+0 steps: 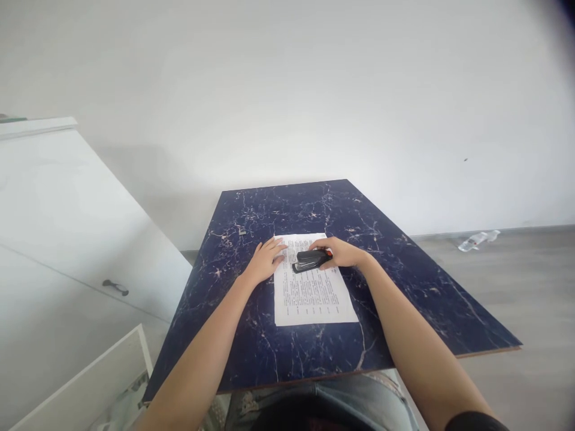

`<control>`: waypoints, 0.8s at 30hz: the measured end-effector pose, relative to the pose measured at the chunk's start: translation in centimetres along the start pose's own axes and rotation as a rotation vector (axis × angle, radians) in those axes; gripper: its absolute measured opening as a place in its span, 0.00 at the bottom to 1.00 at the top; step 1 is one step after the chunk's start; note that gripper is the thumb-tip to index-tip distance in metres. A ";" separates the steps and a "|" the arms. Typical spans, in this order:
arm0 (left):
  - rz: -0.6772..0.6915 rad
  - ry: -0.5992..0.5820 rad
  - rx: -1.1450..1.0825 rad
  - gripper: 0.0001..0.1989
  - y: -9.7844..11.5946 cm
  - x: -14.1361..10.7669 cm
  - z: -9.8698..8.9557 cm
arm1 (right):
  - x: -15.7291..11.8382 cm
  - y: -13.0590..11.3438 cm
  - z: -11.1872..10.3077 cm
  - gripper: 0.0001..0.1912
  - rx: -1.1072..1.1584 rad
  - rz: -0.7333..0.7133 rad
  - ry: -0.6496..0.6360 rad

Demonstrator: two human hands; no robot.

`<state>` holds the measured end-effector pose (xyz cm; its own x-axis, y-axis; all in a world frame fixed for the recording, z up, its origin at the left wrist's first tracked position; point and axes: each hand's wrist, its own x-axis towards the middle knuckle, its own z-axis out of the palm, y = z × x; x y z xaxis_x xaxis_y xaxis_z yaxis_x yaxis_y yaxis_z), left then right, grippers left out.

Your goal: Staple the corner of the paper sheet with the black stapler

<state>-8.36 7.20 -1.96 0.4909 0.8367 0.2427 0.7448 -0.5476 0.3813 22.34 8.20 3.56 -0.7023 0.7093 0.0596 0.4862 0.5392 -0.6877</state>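
A black stapler (309, 260) with a red spot near its rear is gripped in my right hand (336, 251). It is held over the upper part of a printed white sheet of paper (309, 299), its jaw pointing left. I cannot tell whether the stapler touches the paper. My left hand (265, 260) rests at the paper's upper left edge, fingers stretched out and partly on the sheet. Whether there is more than one sheet is hard to make out.
The paper lies on a dark blue marbled table (251, 221) in front of a white wall. A white cabinet (81, 215) with a dark handle (115, 287) stands at the left. On the floor at the right lies a clear plastic item (478, 240), perhaps a bottle.
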 end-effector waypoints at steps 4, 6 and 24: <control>-0.012 -0.047 0.009 0.19 -0.1 -0.2 0.0 | -0.1 0.4 0.0 0.26 -0.016 -0.006 -0.004; -0.011 -0.022 0.023 0.19 -0.2 -0.1 -0.1 | 0.0 0.6 0.2 0.26 -0.018 -0.024 -0.011; 0.015 0.244 -0.124 0.14 0.5 0.1 -0.2 | -1.4 0.8 2.5 0.25 0.314 0.319 0.765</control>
<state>-8.01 7.07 -1.60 0.3668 0.8138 0.4508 0.6700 -0.5672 0.4789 22.38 6.47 1.10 0.0369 0.9746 0.2209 0.3551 0.1939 -0.9145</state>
